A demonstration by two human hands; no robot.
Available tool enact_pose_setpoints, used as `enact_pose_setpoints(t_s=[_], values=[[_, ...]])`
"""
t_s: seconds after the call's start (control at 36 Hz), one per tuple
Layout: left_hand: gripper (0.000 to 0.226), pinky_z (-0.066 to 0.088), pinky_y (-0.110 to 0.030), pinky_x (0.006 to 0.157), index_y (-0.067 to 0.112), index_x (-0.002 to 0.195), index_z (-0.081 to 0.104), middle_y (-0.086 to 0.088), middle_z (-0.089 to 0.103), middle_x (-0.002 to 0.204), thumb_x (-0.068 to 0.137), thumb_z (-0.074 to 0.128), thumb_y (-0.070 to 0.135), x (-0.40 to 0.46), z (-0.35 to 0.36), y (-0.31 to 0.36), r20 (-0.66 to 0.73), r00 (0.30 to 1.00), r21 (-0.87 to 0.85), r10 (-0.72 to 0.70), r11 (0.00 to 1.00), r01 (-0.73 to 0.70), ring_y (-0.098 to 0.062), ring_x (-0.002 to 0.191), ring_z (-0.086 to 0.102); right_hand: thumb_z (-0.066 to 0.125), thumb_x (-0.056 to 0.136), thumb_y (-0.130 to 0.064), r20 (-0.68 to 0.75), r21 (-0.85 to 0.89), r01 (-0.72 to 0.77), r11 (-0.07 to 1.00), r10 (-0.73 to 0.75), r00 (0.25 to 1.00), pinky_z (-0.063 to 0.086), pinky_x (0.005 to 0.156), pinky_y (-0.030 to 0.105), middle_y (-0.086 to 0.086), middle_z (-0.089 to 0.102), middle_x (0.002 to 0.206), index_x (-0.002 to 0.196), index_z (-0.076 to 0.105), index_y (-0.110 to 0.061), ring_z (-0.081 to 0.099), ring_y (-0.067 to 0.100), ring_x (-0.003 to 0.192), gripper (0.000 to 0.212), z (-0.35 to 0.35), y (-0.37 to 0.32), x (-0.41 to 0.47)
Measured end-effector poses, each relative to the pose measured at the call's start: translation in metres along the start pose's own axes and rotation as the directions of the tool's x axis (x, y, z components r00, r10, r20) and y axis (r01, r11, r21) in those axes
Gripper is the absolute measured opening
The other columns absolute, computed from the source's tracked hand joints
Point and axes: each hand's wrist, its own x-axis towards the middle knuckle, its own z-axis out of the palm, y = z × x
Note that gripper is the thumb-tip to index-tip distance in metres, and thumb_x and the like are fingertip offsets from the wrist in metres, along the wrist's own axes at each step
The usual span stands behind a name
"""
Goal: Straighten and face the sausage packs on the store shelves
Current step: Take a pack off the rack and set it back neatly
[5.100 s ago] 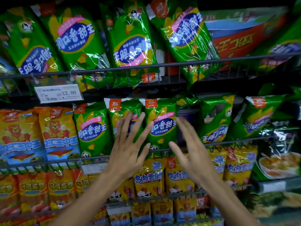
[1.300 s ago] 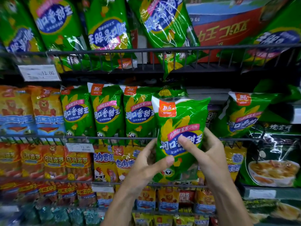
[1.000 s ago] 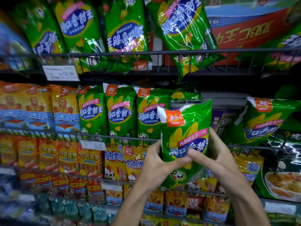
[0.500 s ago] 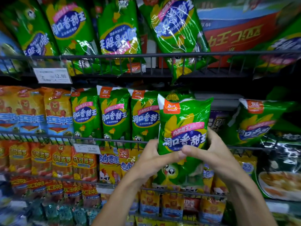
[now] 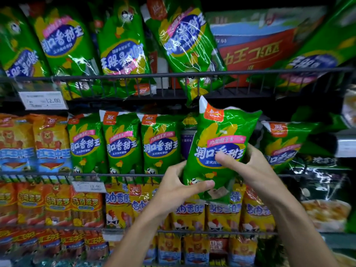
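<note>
A green sausage pack (image 5: 217,132) with a blue oval label is held upright in front of the middle shelf, slightly tilted. My left hand (image 5: 179,187) grips its lower left edge, thumb across the front. My right hand (image 5: 248,166) grips its right side, thumb over the label. Three matching green packs (image 5: 123,143) stand upright in a row to its left behind the wire rail (image 5: 119,174). Another green pack (image 5: 283,143) leans to the right of the held one. Behind the held pack there is a gap showing a purple pack (image 5: 185,145).
The top shelf holds larger green packs (image 5: 123,47), some upside down or slanted, and a red box (image 5: 252,53). Orange lion packs (image 5: 32,143) stand at the far left. Yellow and orange packs (image 5: 223,212) fill the lower shelves. Price tags (image 5: 44,100) hang on the rails.
Both hands have raised the green pack a little toward the shelf gap, and its top now tilts left. My grip on it is unchanged.
</note>
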Motion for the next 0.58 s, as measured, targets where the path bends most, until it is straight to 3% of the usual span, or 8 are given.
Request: enact_pose_setpoints(t_s=[0.06,0.14,0.22,0.33,0.39,0.44,0.5,0.58], values=[[0.044,0.058,-0.021,0.089,0.027,0.123,0.072,0.006,0.078,0.118,0.083,0.089,0.02,0.004,0.001,0.0,-0.004,1.0,0.027,0.025,0.999,-0.025,-0.013,0.11,0.074,0.086,0.072,-0.045,-0.012,-0.039,0.047,0.998,-0.047,0.999,0.06,0.077,0.022,-0.004,0.079,0.108,0.107,0.074,-0.032,0.076,0.016,0.098,0.039,-0.002,-0.004,0.002],[0.061,0.059,-0.032,0.097,0.04,0.131,0.064,0.013,0.074,0.126,0.076,0.091,0.044,0.009,-0.002,0.001,-0.055,0.996,0.115,0.077,0.991,-0.07,-0.01,0.116,0.071,0.091,0.073,-0.038,-0.13,-0.048,0.143,0.989,-0.148,0.98,0.059,0.07,0.021,-0.005,0.08,0.1,0.098,0.077,-0.029,0.077,0.014,0.091,0.03,0.002,-0.004,0.008],[0.061,0.051,-0.018,0.102,0.056,0.136,0.055,0.026,0.065,0.136,0.082,0.084,0.048,0.013,-0.013,0.001,-0.154,0.962,0.227,0.225,0.956,-0.187,0.0,0.127,0.061,0.087,0.067,-0.042,-0.276,-0.048,0.223,0.974,-0.228,0.934,0.058,0.074,0.019,-0.011,0.079,0.097,0.1,0.073,-0.026,0.076,0.009,0.091,0.039,0.01,0.001,0.015],[0.057,0.045,-0.02,0.112,0.033,0.148,0.056,0.022,0.059,0.145,0.095,0.077,0.028,0.017,-0.03,-0.006,-0.163,0.892,0.487,0.421,0.821,-0.298,-0.001,0.137,0.053,0.082,0.072,-0.032,-0.328,-0.033,0.316,0.948,-0.309,0.892,0.057,0.077,0.016,-0.018,0.078,0.096,0.102,0.068,-0.027,0.074,0.004,0.093,0.033,0.014,0.009,0.027],[0.048,0.042,-0.027,0.117,0.017,0.144,0.06,0.011,0.059,0.147,0.098,0.073,0.016,0.018,-0.036,-0.013,-0.144,0.809,0.616,0.57,0.691,-0.377,-0.007,0.14,0.051,0.082,0.075,-0.027,-0.314,-0.015,0.329,0.944,-0.317,0.895,0.058,0.077,0.016,-0.018,0.078,0.098,0.106,0.067,-0.025,0.074,0.004,0.094,0.034,0.013,0.015,0.033],[0.041,0.039,-0.035,0.12,0.007,0.138,0.064,0.0,0.061,0.145,0.098,0.07,0.004,0.019,-0.042,-0.023,-0.128,0.73,0.701,0.671,0.582,-0.412,-0.016,0.142,0.051,0.083,0.072,-0.033,-0.307,-0.031,0.304,0.952,-0.299,0.904,0.059,0.077,0.017,-0.018,0.078,0.098,0.106,0.067,-0.024,0.074,0.003,0.093,0.039,0.012,0.021,0.041],[0.042,0.036,-0.041,0.123,0.004,0.138,0.064,-0.005,0.06,0.147,0.096,0.068,0.0,0.021,-0.05,-0.031,-0.098,0.707,0.756,0.701,0.514,-0.405,-0.022,0.146,0.047,0.084,0.067,-0.045,-0.288,-0.085,0.251,0.964,-0.265,0.92,0.06,0.078,0.02,-0.018,0.078,0.097,0.105,0.069,-0.026,0.074,0.003,0.092,0.045,0.01,0.029,0.046],[0.045,0.029,-0.046,0.126,0.006,0.144,0.06,-0.007,0.05,0.157,0.099,0.065,0.004,0.024,-0.058,-0.041,0.004,0.724,0.816,0.69,0.416,-0.401,-0.026,0.153,0.036,0.085,0.066,-0.053,-0.191,-0.177,0.158,0.972,-0.191,0.963,0.063,0.08,0.032,-0.015,0.078,0.103,0.108,0.069,-0.03,0.075,0.009,0.097,0.05,0.004,0.045,0.05]])
